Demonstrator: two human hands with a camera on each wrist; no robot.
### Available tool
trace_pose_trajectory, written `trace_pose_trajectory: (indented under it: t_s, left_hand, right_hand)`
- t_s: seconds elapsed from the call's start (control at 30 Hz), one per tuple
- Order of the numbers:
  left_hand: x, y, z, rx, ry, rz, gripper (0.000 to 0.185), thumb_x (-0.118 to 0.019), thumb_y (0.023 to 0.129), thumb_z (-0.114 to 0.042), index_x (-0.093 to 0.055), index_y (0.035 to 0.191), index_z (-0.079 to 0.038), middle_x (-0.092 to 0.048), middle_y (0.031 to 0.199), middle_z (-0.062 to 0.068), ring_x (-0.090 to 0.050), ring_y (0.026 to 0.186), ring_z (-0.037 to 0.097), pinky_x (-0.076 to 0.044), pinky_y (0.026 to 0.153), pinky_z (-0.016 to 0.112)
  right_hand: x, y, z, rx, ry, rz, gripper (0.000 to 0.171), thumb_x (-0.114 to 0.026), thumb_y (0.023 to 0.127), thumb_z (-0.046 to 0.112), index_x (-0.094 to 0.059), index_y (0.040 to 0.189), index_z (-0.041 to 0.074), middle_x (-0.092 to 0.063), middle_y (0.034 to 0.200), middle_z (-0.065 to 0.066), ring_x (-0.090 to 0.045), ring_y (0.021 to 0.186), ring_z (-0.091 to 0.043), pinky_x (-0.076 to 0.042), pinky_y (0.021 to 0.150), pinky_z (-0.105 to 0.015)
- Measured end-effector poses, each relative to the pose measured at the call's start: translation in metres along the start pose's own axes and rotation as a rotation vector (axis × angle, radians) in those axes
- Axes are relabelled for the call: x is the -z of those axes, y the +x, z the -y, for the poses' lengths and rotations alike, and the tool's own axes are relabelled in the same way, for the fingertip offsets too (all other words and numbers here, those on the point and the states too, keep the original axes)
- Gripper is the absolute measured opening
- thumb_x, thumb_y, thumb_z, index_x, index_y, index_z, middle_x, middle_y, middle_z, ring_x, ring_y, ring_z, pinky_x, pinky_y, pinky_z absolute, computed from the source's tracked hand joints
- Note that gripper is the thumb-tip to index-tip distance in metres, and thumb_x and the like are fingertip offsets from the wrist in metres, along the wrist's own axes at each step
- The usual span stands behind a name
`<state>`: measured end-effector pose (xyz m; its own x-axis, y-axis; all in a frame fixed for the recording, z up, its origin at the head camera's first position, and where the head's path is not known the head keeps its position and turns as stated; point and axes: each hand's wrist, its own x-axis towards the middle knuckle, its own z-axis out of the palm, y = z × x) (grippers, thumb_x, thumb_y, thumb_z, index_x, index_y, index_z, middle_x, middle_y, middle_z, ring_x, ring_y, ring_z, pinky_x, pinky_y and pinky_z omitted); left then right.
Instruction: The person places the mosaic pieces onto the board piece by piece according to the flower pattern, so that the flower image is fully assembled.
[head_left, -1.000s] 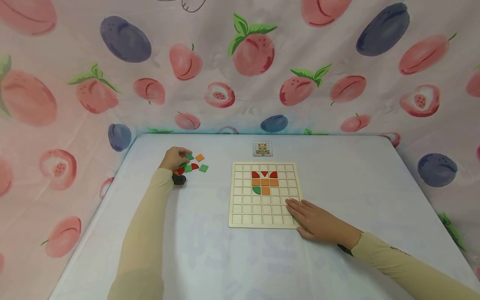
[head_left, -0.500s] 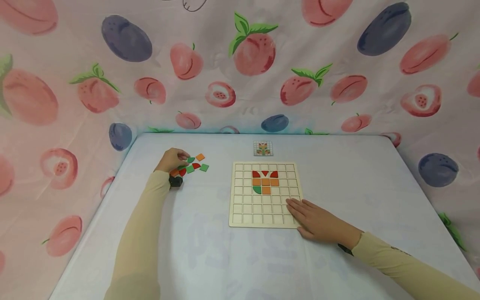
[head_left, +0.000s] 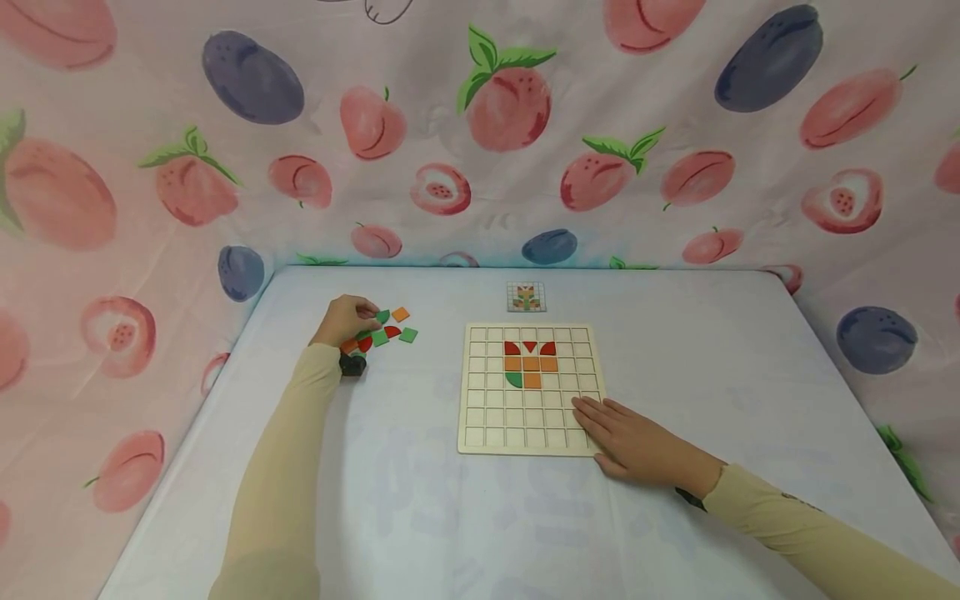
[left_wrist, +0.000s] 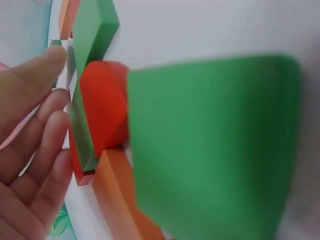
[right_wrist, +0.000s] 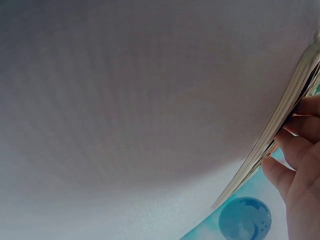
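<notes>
Several loose tiles (head_left: 390,331) lie against the left hand's (head_left: 347,320) relaxed fingers (left_wrist: 45,115); right hand (head_left: 637,446) presses flat on the board (head_left: 480,417).

Pale, matt wooden grid board (head_left: 529,433) at frame centre, layered like plywood along its edge (right_wrist: 280,120) in the right wrist view. Loose tiles (head_left: 390,330) at centre left: smooth, matt, thick-cut in green, red and orange, seemingly painted wood or foam. Smooth matt cloth over the table (head_left: 712,350), faintly woven up close. Thin printed fabric backdrop (head_left: 480,125) across the top, softly wrinkled. Small paper-like pattern card (head_left: 526,297) above the board.
</notes>
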<state>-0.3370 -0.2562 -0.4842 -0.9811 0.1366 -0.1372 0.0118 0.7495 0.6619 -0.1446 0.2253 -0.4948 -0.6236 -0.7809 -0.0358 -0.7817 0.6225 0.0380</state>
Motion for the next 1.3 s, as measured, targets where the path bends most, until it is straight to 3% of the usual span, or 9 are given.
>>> trace_pose_trajectory:
  t_s: [0.37, 0.63, 0.8, 1.03, 1.3]
  left_hand:
    - [-0.006, -0.005, -0.006, -0.073, -0.030, -0.070, 0.029, -0.072, 0.083, -0.019, -0.068, 0.106, -0.002, -0.068, 0.100, 0.017, -0.064, 0.092, 0.026, -0.054, 0.082, 0.037]
    - [-0.018, -0.020, -0.028, -0.101, -0.109, -0.075, 0.026, -0.072, 0.082, -0.019, -0.069, 0.106, -0.009, -0.068, 0.103, 0.012, -0.062, 0.098, 0.025, -0.052, 0.082, 0.038]
    - [-0.032, -0.030, -0.048, -0.168, -0.110, -0.091, 0.025, -0.074, 0.080, -0.018, -0.069, 0.102, -0.010, -0.070, 0.099, 0.011, -0.065, 0.096, 0.025, -0.052, 0.082, 0.038]
    - [-0.060, -0.043, -0.083, -0.249, -0.109, -0.106, 0.024, -0.076, 0.078, -0.020, -0.070, 0.099, -0.008, -0.070, 0.097, 0.013, -0.065, 0.094, 0.029, -0.049, 0.092, 0.042]
    - [-0.094, -0.051, -0.112, -0.301, -0.110, -0.032, 0.022, -0.077, 0.078, -0.020, -0.071, 0.098, -0.012, -0.071, 0.095, 0.005, -0.065, 0.092, 0.020, -0.053, 0.083, 0.036]
  right_hand:
    - [-0.001, 0.000, 0.001, 0.003, -0.001, 0.001, 0.062, -0.053, 0.092, 0.030, -0.037, 0.141, -0.003, -0.035, 0.149, -0.017, -0.035, 0.137, -0.031, -0.034, 0.109, -0.045]
    - [0.000, 0.000, 0.001, 0.010, -0.004, -0.016, 0.061, -0.054, 0.091, 0.029, -0.038, 0.140, -0.004, -0.036, 0.148, -0.018, -0.036, 0.137, -0.032, -0.034, 0.108, -0.045]
    - [-0.001, 0.000, 0.000, 0.012, -0.001, -0.021, 0.061, -0.055, 0.091, 0.028, -0.038, 0.140, -0.004, -0.036, 0.148, -0.019, -0.036, 0.137, -0.032, -0.034, 0.108, -0.046]
    - [-0.004, -0.001, -0.001, 0.007, -0.004, -0.023, 0.062, -0.055, 0.091, 0.029, -0.037, 0.141, -0.003, -0.035, 0.149, -0.018, -0.035, 0.137, -0.031, -0.033, 0.108, -0.045]
    - [-0.004, -0.001, 0.000, 0.009, -0.002, -0.035, 0.062, -0.055, 0.091, 0.029, -0.038, 0.140, -0.003, -0.035, 0.149, -0.018, -0.036, 0.137, -0.031, -0.032, 0.108, -0.045]
